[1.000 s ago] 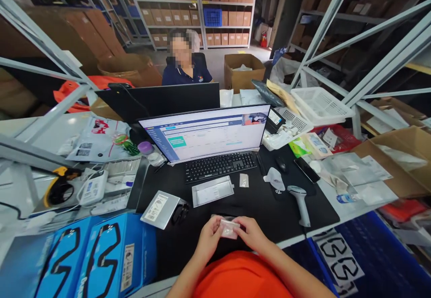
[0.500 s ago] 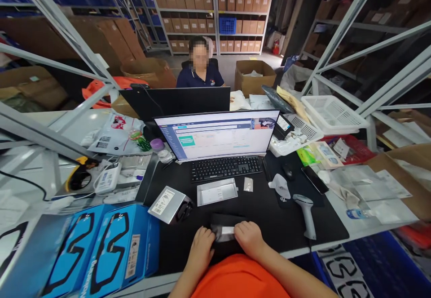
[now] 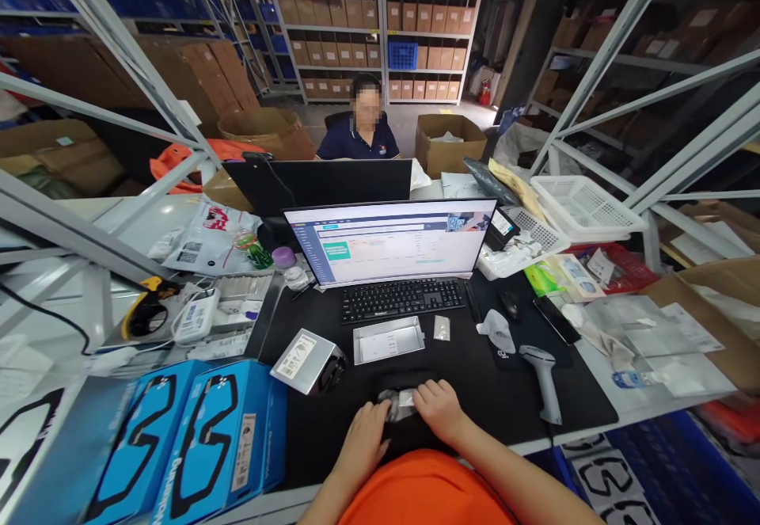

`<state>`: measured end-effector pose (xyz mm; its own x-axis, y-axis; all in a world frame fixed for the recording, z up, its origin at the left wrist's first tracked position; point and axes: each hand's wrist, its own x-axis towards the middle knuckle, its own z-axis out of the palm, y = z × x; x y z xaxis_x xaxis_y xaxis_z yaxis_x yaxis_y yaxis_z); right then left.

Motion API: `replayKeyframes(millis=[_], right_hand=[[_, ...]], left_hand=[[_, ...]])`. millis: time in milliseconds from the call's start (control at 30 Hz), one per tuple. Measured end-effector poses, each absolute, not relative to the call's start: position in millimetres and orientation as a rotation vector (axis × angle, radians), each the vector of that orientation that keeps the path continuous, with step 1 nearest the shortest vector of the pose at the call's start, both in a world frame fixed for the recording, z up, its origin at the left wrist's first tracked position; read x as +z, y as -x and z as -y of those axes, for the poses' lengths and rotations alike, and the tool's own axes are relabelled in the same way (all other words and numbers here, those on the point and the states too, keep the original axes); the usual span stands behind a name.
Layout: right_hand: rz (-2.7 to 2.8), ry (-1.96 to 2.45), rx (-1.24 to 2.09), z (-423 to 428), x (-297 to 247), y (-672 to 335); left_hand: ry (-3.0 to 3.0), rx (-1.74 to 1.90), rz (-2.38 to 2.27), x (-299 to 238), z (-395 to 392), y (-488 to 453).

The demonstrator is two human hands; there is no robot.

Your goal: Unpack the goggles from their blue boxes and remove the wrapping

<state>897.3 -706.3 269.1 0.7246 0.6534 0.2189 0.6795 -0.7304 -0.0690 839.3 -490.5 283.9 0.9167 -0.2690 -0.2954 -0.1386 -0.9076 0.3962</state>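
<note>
My left hand and my right hand are low in the middle, over the black desk mat. Between them is a small dark packet with a shiny, see-through wrapping and a white patch. The fingers of both hands are closed on its two ends. What is inside the packet I cannot make out. Just beyond lies an open, shallow silver box tray. A small clear packet is right of it. To the left sits a silver box with a white label, a black object against its side.
A keyboard and monitor stand behind. At right are a barcode scanner, a mouse and a phone. Blue goggle boxes fill the front left. A person sits across the desk.
The camera view has shifted slightly. The packet's dark upper part looks less spread out than before, and more of its crinkled clear wrapping shows near my left fingers. Both hands keep hold.
</note>
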Motion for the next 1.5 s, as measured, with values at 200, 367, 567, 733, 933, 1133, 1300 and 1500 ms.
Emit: replayKeyframes(millis=[200, 367, 567, 733, 933, 1133, 1300, 1500], right_hand=[[0.858, 2.933, -0.12, 670.9, 275.2, -901.9], [0.799, 2.981, 0.035, 684.2, 286.0, -889.6], [0.976, 2.877, 0.161, 689.6, 300.4, -883.8], [1.233, 2.734, 0.262, 671.7, 310.2, -892.6], [1.328, 2.692, 0.367, 658.3, 312.9, -901.2], [0.89, 2.906, 0.358, 667.3, 315.5, -888.8], [0.912, 2.628, 0.305, 700.8, 327.4, -887.8], [0.88, 2.58, 0.453, 714.4, 314.4, -903.4]], left_hand=[[-2.701, -0.506, 0.322, 288.8, 488.8, -845.2], [-2.645, -0.495, 0.321, 292.7, 484.0, -842.7], [-2.571, -0.422, 0.339, 286.3, 483.1, -839.4], [-2.553, -0.413, 0.47, 274.9, 482.4, -840.2], [-2.549, -0.417, 0.544, 257.2, 483.6, -840.3], [-2.508, -0.328, 0.45, 256.3, 482.6, -833.8], [-2.442, -0.208, 0.286, 256.2, 485.4, -831.5], [-2.352, -0.076, 0.165, 250.1, 489.8, -832.7]])
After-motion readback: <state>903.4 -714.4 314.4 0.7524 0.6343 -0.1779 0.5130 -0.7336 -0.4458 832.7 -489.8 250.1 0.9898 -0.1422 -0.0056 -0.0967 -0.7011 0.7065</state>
